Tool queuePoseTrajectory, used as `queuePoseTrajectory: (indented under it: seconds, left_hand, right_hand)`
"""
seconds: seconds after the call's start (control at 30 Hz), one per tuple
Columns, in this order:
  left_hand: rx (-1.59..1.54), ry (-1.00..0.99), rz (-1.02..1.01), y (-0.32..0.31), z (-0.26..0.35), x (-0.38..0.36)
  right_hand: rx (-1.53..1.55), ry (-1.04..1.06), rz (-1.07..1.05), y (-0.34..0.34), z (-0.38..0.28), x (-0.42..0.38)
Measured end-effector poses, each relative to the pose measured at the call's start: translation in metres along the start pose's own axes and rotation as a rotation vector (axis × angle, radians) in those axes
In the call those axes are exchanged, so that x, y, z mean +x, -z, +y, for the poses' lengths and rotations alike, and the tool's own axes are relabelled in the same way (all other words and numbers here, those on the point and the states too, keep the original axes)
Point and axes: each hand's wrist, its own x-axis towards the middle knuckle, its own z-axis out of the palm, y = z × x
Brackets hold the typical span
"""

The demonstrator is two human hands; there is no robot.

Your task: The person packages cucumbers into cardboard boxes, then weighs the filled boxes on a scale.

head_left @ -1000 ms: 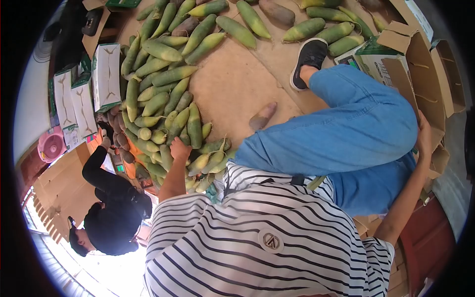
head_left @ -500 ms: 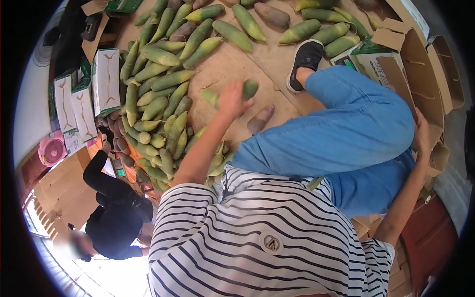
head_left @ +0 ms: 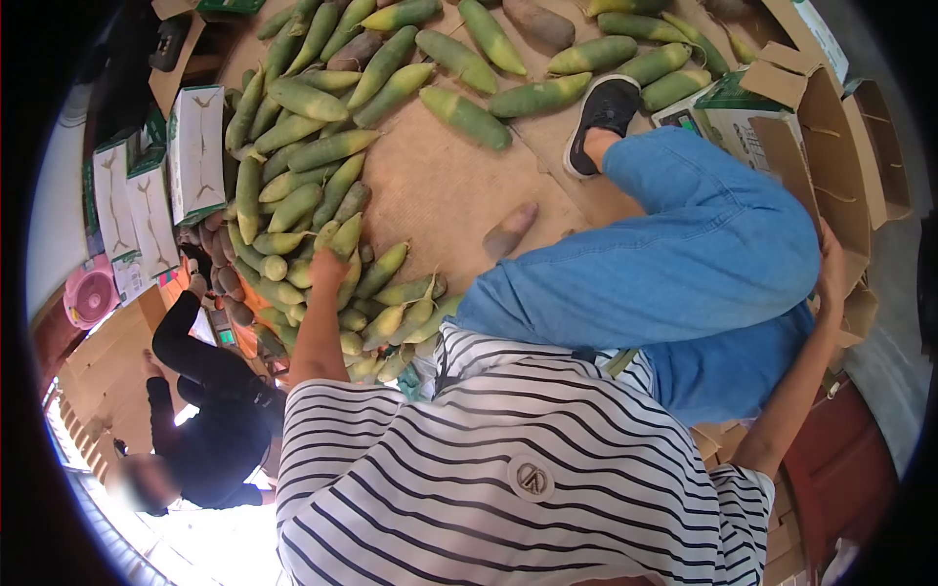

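My left hand (head_left: 329,267) is in the pile of green radishes on my left. Its fingers are closed around a green radish (head_left: 346,234) with a yellowish tip, among other radishes that touch it. Beside my bent knee, my right hand (head_left: 831,266) lies against the edge of an open cardboard box (head_left: 842,176). Its fingers are partly hidden between the box and my leg. A green radish (head_left: 466,118) lies apart on the brown floor sheet (head_left: 430,186). Nearer my leg is a single purplish-brown radish (head_left: 510,230).
More green radishes (head_left: 650,63) lie past my black shoe (head_left: 608,112). White printed cartons (head_left: 197,156) stand at the left, near a pink fan (head_left: 91,291). Another person in dark clothes (head_left: 220,430) is at the lower left. Reddish-brown roots (head_left: 233,283) are heaped near that person.
My left hand has let go of a green radish, which now lies farther forward on the sheet, and has moved back left to the pile. My right hand has hardly moved.
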Motion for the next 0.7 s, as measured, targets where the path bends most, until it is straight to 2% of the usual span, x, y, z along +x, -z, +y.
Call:
queuePoseTrajectory:
  seconds: [0.13, 0.23, 0.27, 0.33, 0.4, 0.5, 0.6, 0.7]
  left_hand:
    - [0.188, -0.016, -0.057, 0.005, 0.012, -0.002]
    - [0.257, -0.137, -0.003, -0.002, 0.04, -0.013]
    - [0.267, -0.158, 0.076, -0.011, 0.05, -0.017]
    - [0.275, -0.272, 0.066, -0.01, 0.076, -0.031]
    - [0.201, -0.461, 0.212, -0.024, 0.099, -0.043]
    - [-0.158, -0.661, 0.197, -0.017, 0.148, -0.053]
    - [-0.431, -0.839, 0.321, 0.044, 0.201, -0.082]
    - [-0.575, -1.017, 0.636, 0.119, 0.231, -0.099]
  right_hand:
    - [-0.024, 0.05, 0.026, 0.0, 0.008, 0.001]
    - [-0.018, 0.014, 0.0, 0.002, 0.003, 0.001]
    - [-0.016, 0.004, 0.005, 0.001, 0.0, -0.001]
    - [-0.008, -0.008, 0.017, 0.001, -0.004, 0.0]
    - [-0.048, 0.031, 0.039, 0.003, 0.008, 0.003]
    - [-0.055, 0.014, 0.02, 0.004, 0.008, 0.004]
    - [0.014, -0.012, 0.04, 0.007, 0.024, 0.004]
    - [0.185, -0.027, 0.019, 0.003, 0.021, 0.005]
